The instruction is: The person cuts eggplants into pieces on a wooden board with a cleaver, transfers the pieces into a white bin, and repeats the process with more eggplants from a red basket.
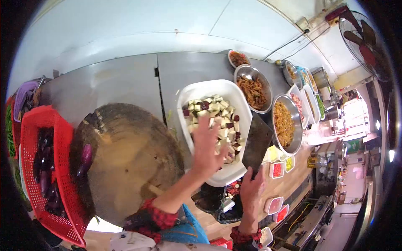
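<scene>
- Cleaver [257, 141]: in the right hand [252, 186], blade ahead of the fingers, just right of the white tub [183, 95]. Contact with tub wall: cannot tell.
- Long axis runs away from the body, out from the right fingers, leaning slightly right; far end towards the metal bowls [298, 147].
- Blade broad, roughly rectangular, dark grey, dull; handle mostly hidden by the grasp.
- Right fingers: closed round the cleaver's handle end.
- Left hand [206, 149]: fingers loosely spread, nothing gripped, over the eggplant cubes [215, 107]. Fingertip contact with cubes: cannot tell.
- Cubes: in the tub, below and beyond the left fingers; pale cream flesh, some faces dark purple skin. Heaped, facing all ways, no common axis.
- Tub: rounded corners, long axis running away from the body, tipped slightly left at the far end.
- Left of the left fingers: round chopping block [130, 159], stained, worn; whole eggplant [85, 160] at its left side, glossy purple, lengthwise away from the body. Red basket [63, 167] of dark eggplants further left.
</scene>
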A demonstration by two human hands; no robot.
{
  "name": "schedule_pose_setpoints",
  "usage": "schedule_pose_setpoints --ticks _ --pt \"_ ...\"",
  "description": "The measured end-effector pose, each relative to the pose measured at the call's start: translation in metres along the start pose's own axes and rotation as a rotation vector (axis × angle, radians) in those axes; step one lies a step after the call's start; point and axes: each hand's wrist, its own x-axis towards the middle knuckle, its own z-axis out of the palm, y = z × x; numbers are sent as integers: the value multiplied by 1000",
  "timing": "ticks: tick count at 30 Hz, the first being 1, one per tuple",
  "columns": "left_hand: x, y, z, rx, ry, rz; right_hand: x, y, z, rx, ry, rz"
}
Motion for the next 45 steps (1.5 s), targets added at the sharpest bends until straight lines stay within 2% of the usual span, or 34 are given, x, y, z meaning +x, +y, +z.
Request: schedule_pose_setpoints --ticks 2,3,4,5,6,8,10,11,15,17,18,20,22,24,25,26,28,29,30,32,33,34,36,40,43,45 --pt "-1 -16 -46 -115 84 53 7 18 -9 13 68 30" --pt "-2 -19 -82 213 68 65 6 26 -8 66 114 33" --pt "-4 -13 -124 518 4 -31 3 34 -7 119 159 34" --pt "-13 -23 -157 674 46 -66 -2 41 -6 121 161 47" --pt "-30 -47 -186 652 144 -132 -7 47 -4 166 70 157" --pt "-60 -79 -251 1066 90 -125 -12 38 -4 309 -57 316" --pt "-87 -95 -305 1114 -219 -276 -22 45 13 313 -60 134" --pt "-89 -100 -313 1120 -216 -279 -24 36 16 324 -67 68" --pt "-91 -118 -334 1190 -144 -435 -41 12 23 342 -289 187" --pt "-79 -117 -342 1140 -96 -538 -48 5 26 298 -292 -38" --pt "-75 -109 -339 1160 -96 -556 -54 2 27 310 -316 -40" --pt "-71 -89 -325 793 -101 -642 -65 -7 28 406 -442 85" --pt "-86 -84 -304 513 46 -529 -77 -24 23 446 -551 178" --pt "-101 -55 -262 167 244 -634 -93 -36 28 488 -485 -49" --pt "-114 -51 -247 94 276 -689 -101 -39 27 497 -573 -2" --pt "-134 -54 -233 17 306 -745 -112 -40 32 383 -614 -32" --pt "-190 -63 -215 0 388 -854 -135 -56 31 341 -690 -98" --pt "-189 -48 -216 7 417 -791 -141 -61 30 333 -697 -90" --pt "-201 -47 -221 10 409 -810 -148 -66 28 285 -722 -147" --pt "-214 -43 -234 231 178 -789 -157 -71 26 233 -757 -201" --pt "-217 -42 -238 369 141 -613 -161 -73 25 207 -774 -218" --pt "-219 -43 -241 365 136 -622 -164 -75 24 180 -787 -237" --pt "-216 -42 -243 595 34 -314 -165 -83 17 133 -812 -214" --pt "-218 -53 -246 504 20 -274 -177 -87 18 -10 -867 -215" --pt "-220 -59 -248 499 3 -298 -177 -90 34 18 -904 -207" --pt "-219 -62 -252 560 -76 -288 -168 -101 51 14 -899 -226"
